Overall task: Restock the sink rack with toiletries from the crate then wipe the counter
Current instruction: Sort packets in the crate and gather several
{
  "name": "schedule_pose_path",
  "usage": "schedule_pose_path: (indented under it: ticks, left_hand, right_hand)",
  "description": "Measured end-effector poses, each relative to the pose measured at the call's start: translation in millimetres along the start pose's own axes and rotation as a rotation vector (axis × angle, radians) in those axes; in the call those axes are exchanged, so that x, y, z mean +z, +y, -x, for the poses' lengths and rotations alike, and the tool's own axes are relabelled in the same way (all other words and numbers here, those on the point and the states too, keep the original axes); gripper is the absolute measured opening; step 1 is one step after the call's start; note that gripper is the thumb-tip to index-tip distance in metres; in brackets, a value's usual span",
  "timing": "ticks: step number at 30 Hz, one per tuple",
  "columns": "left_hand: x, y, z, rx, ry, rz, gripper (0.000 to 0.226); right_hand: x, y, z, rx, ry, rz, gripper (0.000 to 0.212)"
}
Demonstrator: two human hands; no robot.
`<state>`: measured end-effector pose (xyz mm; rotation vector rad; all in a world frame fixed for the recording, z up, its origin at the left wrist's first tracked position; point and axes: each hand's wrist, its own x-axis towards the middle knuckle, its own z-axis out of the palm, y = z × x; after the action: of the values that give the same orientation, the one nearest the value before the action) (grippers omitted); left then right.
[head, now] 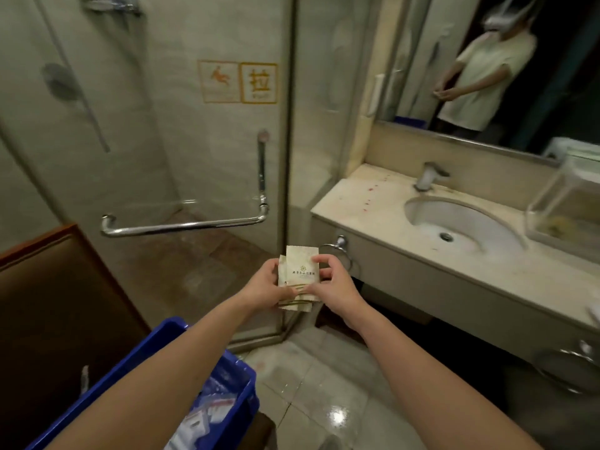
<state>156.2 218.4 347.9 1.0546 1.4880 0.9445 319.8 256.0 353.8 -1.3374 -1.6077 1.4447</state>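
Note:
A small stack of cream toiletry packets [300,269] with gold print is held up in front of me, between the shower door and the counter. My left hand [264,284] grips the stack from the left and underneath. My right hand [334,285] pinches its right edge with thumb and fingers. The blue crate [162,362] stands at the bottom left with more white packets [207,407] inside. A clear acrylic rack [565,206] sits on the beige counter [363,196] to the right of the sink basin [461,228].
Red spots dot the counter left of the tap [430,175]. The glass shower door with a chrome handle bar [185,225] fills the left. A mirror above the counter reflects a person. A brown wooden panel [58,287] stands at the left. The floor tiles look wet.

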Motion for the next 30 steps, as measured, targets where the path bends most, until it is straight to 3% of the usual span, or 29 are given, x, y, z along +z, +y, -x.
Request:
schedule_pose_path:
  ticks: [7,13,19,30]
  left_hand:
    - [74,41,-44,0.135,-0.179,-0.063,0.07]
    - [144,69,-75,0.243,-0.262,-0.099,0.077]
    - [223,104,-105,0.332,-0.334,-0.25,0.102]
    - [361,142,-159,0.36,-0.384,-0.28,0.098]
  right_hand:
    - [-90,-1,8,-0.015,0.162,-0.039,0.039]
    - [-164,7,3,0.003,0.258,-0.024,0.045]
    - [-261,25,-7,0.001,0.348,-0.016,0.045]
    - [-406,68,-9,-0.016,0.37,0.104,0.064]
